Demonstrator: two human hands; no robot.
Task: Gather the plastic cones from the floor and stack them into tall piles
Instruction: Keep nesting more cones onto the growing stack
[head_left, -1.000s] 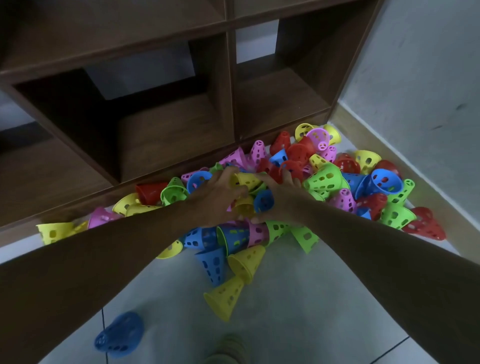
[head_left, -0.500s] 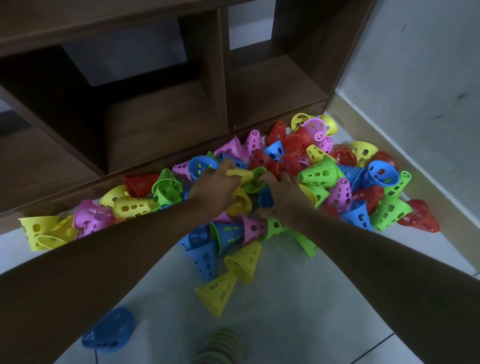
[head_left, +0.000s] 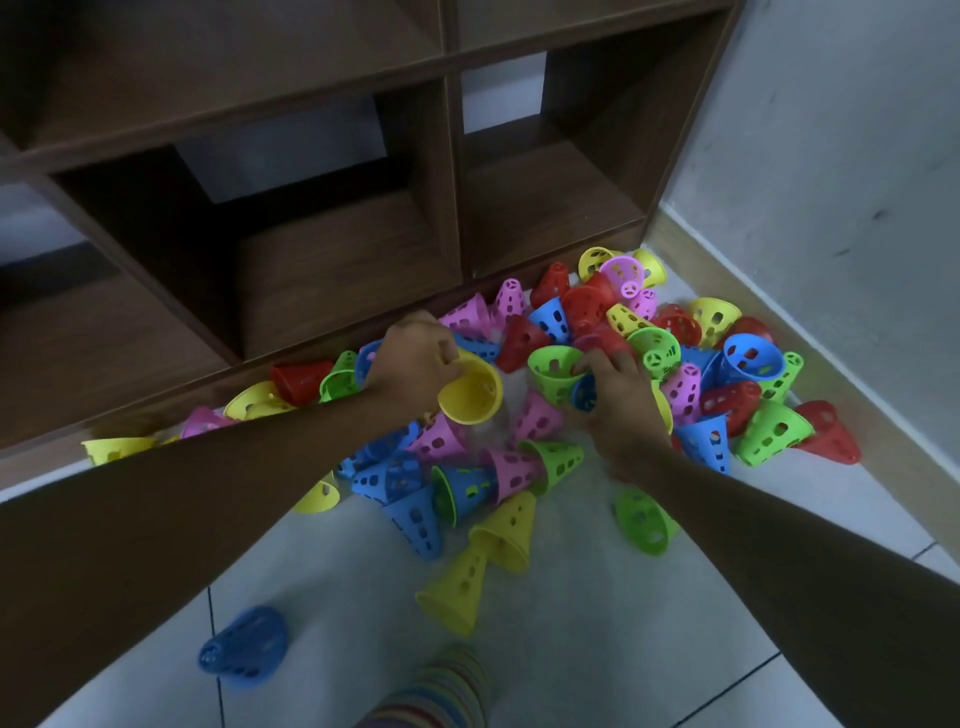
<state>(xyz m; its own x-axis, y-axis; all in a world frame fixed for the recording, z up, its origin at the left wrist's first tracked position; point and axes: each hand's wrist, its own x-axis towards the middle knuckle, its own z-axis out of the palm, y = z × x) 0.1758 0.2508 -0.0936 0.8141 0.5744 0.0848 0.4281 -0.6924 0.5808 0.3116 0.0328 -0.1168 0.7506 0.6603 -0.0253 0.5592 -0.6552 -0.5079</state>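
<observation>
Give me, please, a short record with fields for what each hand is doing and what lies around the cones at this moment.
left hand: grips a yellow cone by its rim, lifted above the pile
right hand: fingers on a green cone, with a blue cone beside the palm
pile: loose cones in mixed colours on the floor
stack: striped, at the bottom edge, partly cut off
stray: a blue cone lying apart
behind: wooden shelf
</observation>
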